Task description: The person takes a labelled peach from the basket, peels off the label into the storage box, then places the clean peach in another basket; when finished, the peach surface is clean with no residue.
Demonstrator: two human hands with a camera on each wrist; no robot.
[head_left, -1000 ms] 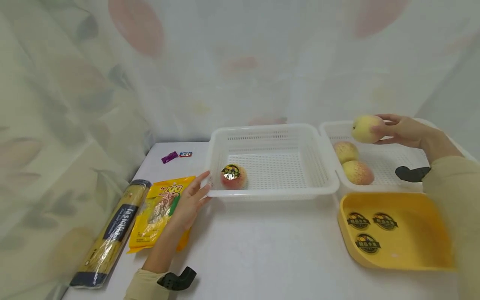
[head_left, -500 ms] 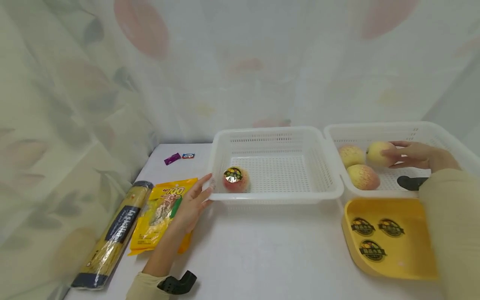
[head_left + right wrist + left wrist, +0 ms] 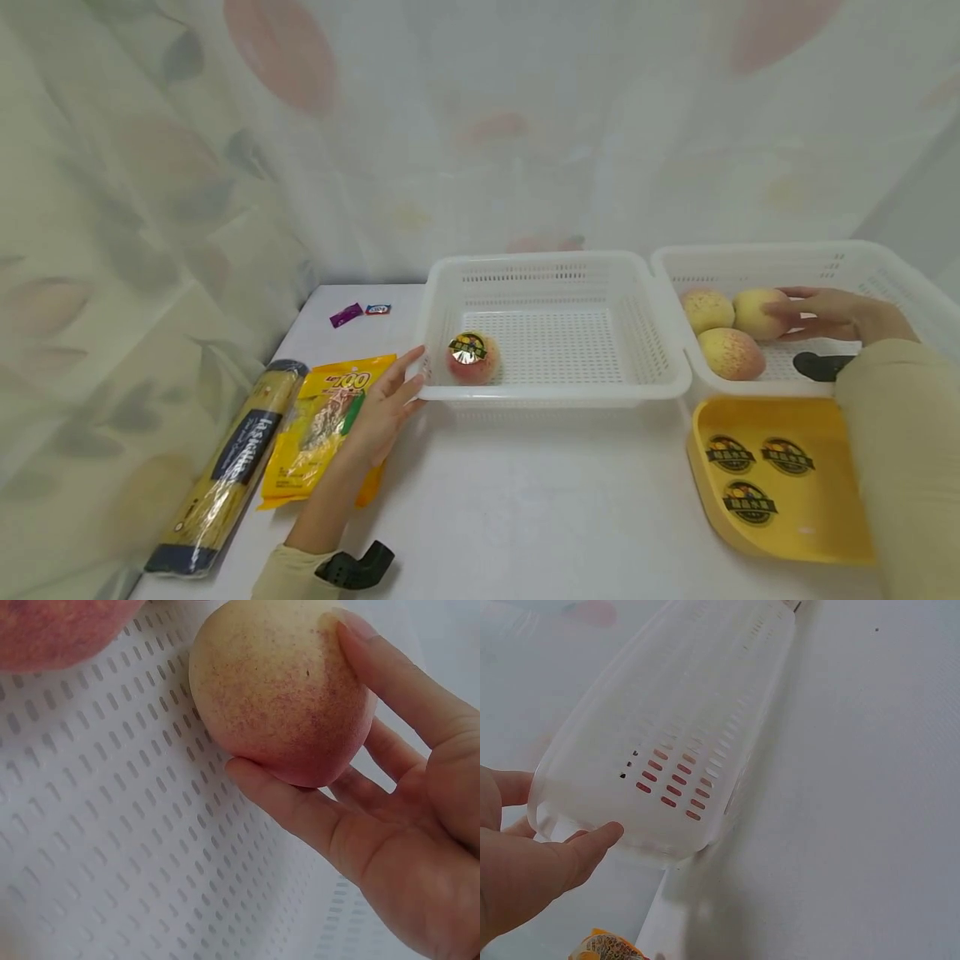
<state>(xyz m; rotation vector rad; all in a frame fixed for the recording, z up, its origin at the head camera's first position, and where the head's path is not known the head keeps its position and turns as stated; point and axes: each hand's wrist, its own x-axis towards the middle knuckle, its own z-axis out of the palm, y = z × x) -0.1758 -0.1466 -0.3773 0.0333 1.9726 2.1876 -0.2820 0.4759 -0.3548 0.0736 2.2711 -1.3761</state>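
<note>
My right hand [image 3: 828,313] holds a yellow-pink peach [image 3: 281,694] inside the right white plastic basket [image 3: 757,250]. In the right wrist view, its thumb and fingers stand around the fruit, above the slotted floor. Two other peaches lie beside it, a rear one [image 3: 707,311] and a front one [image 3: 731,354]. My left hand [image 3: 382,408] grips the near left corner of the middle white basket [image 3: 555,392], thumb and fingers on either side of the rim in the left wrist view. Inside that basket, one peach [image 3: 474,367] bears a round gold-and-black sticker [image 3: 468,347].
A yellow tray [image 3: 817,533] with several round black stickers stands before the right basket, partly behind my right sleeve. At left lie a pack of spaghetti [image 3: 232,458], a yellow snack bag [image 3: 300,458] and two small wrapped sweets, one purple [image 3: 347,315], one blue [image 3: 378,309].
My right hand has lowered the peach from above the rim down into the right basket, beside the other two. The left hand stays on the middle basket's corner. The head view has shifted slightly.
</note>
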